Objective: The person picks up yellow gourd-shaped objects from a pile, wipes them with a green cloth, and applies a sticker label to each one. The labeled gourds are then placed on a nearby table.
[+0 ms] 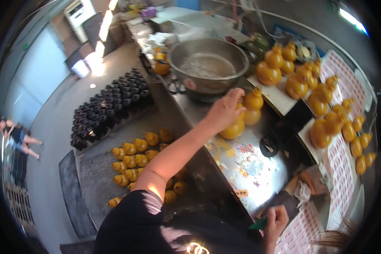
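Note:
My left hand (229, 109) reaches out over the metal worktop, its fingers closed round the upper part of a glossy yellow gourd (233, 129). The gourd's top is mostly hidden by the hand. Close beside it, to the right, a second yellow gourd (253, 108) stands upright. My right hand (277, 219) is near the worktop's near edge, closed on a flat green piece (259, 223) with a pointed end; its kind cannot be made out. Between the hands, the metal worktop (224, 163) carries yellow and coloured stains.
A large metal basin (208, 63) stands beyond my left hand. Several gourds (297, 86) stand on boards at the right, near a black box (298, 115). Lower left, more gourds (133, 161) and rows of black pots (110, 103) sit below worktop height. A person (19, 137) is far left.

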Demonstrator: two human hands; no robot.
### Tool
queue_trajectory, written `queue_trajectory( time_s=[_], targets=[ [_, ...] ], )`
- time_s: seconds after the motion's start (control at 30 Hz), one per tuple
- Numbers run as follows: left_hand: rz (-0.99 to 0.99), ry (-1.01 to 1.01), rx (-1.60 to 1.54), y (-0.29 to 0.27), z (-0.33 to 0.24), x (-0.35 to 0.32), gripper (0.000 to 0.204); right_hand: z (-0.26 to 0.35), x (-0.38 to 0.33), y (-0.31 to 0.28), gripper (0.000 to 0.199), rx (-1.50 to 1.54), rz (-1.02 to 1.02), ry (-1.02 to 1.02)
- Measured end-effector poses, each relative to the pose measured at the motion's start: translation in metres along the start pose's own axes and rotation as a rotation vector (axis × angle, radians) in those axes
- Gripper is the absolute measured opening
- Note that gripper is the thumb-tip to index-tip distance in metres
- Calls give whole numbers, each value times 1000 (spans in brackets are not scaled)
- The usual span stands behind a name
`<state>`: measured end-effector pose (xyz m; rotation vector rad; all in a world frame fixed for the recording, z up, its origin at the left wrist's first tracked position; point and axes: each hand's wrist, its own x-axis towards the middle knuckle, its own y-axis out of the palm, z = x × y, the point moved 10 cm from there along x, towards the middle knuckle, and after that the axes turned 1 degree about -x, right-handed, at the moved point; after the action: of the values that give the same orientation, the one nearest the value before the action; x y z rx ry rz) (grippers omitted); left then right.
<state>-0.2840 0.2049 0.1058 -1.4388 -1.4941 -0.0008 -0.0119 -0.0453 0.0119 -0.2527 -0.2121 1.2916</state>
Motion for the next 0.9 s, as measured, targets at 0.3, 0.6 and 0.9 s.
queue_trajectory(
  time_s=[0.3, 0.6, 0.9],
  targets=[
    [154, -25, 140, -19, -22, 6, 22, -3, -4, -39, 29, 10, -32, -171],
    [428, 4, 235, -19, -3, 11, 19, -34, -30, -85, 23, 92, -217, -28],
    [17, 201, 148, -157, -70, 123, 13, -57, -50, -113, 28, 120, -383, 70]
  ],
)
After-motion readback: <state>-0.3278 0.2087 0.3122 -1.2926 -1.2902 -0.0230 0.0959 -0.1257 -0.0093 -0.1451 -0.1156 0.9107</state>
